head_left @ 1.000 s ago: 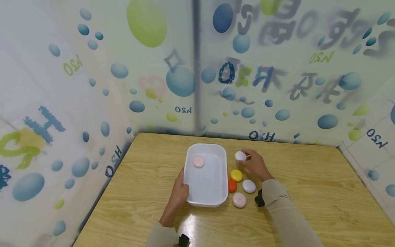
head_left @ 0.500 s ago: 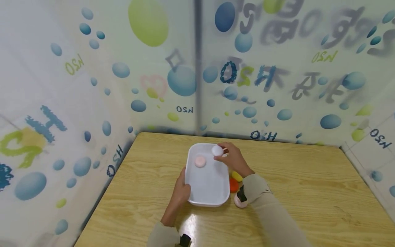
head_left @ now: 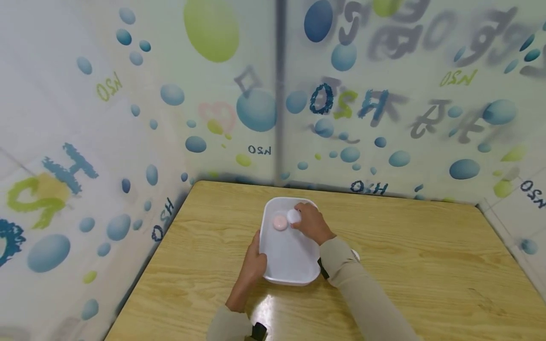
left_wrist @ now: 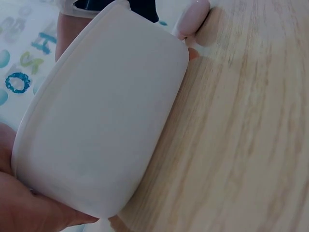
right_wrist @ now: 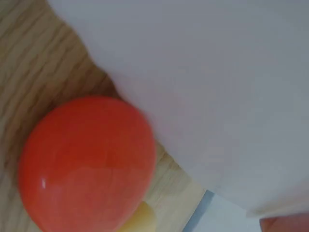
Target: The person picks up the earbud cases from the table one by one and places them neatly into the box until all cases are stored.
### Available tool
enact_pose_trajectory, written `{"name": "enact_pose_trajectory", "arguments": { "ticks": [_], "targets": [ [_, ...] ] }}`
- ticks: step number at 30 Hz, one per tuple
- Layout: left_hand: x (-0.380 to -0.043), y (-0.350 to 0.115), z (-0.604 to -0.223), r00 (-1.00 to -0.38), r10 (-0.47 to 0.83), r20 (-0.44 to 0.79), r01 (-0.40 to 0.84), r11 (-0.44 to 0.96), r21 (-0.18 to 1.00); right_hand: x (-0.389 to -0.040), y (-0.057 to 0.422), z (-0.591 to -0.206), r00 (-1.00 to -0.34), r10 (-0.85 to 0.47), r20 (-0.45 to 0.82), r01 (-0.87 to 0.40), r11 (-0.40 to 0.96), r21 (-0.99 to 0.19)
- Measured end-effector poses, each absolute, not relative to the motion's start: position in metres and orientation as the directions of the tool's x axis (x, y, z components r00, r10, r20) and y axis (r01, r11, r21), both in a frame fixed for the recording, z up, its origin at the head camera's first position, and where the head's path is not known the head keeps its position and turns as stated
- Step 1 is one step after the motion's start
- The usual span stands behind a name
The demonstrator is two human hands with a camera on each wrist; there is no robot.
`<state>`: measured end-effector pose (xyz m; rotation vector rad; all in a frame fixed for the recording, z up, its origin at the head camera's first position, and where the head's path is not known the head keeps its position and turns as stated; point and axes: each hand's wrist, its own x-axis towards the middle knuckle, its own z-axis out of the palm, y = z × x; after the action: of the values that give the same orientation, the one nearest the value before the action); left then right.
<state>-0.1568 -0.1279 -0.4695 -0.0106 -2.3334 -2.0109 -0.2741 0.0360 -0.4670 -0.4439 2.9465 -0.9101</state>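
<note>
My left hand (head_left: 253, 264) grips the left wall of a white rectangular tray (head_left: 289, 258), its thumb over the rim. In the left wrist view the tray's outer wall (left_wrist: 106, 101) fills the middle, with fingers at its lower corner. Inside the tray, near the far end, my right hand (head_left: 311, 222) pinches a white glossy round disc (head_left: 294, 216). Just left of that disc lies a pale pink round disc (head_left: 280, 222) on the tray floor. The right wrist view shows a red round disc (right_wrist: 87, 162) beside the tray's wall (right_wrist: 207, 92).
Part of a yellow disc (right_wrist: 140, 220) shows behind the red one. Right of the tray, a white edge (head_left: 356, 256) peeks out past the right sleeve. Another pink disc (left_wrist: 194, 17) lies on the wooden table (head_left: 426, 265). Patterned walls (head_left: 239, 161) border the table.
My right hand has carried the white disc left from above the table, over the rim and down into the tray beside the pink one. The left hand keeps its hold on the tray.
</note>
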Motion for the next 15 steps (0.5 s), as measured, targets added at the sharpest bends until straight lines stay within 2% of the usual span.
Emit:
{"name": "enact_pose_trajectory", "arguments": {
  "ticks": [15],
  "targets": [
    [-0.1563,-0.1273,-0.4685,-0.997,-0.033,0.070,0.062,0.191,0.980,-0.2785,0.0318,-0.4683,-0.930,-0.368,0.013,-0.353,0.882,-0.312]
  ]
}}
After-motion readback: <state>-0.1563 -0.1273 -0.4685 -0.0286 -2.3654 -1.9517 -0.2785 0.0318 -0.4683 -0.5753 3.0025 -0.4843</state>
